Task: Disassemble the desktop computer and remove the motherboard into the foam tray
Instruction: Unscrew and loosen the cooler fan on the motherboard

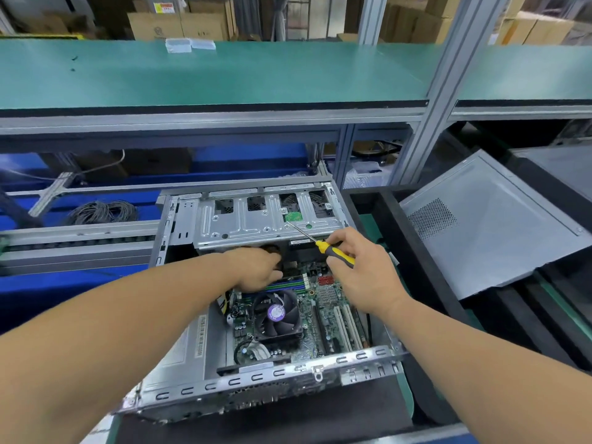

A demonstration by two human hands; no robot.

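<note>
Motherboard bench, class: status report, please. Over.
Right hand grips screwdriver; left hand reaches under drive cage. Motherboard still in case. Fan still mounted.

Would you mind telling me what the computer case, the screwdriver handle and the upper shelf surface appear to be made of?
Computer case: bare sheet metal, probably steel, judging by its dull silver sheen and stamped slots.
Screwdriver, held in the right hand: the handle looks like moulded plastic or rubber, glossy yellow with black; the shaft is bright metal.
Upper shelf: a matte green mat, possibly rubber, on an aluminium-looking frame.
</note>
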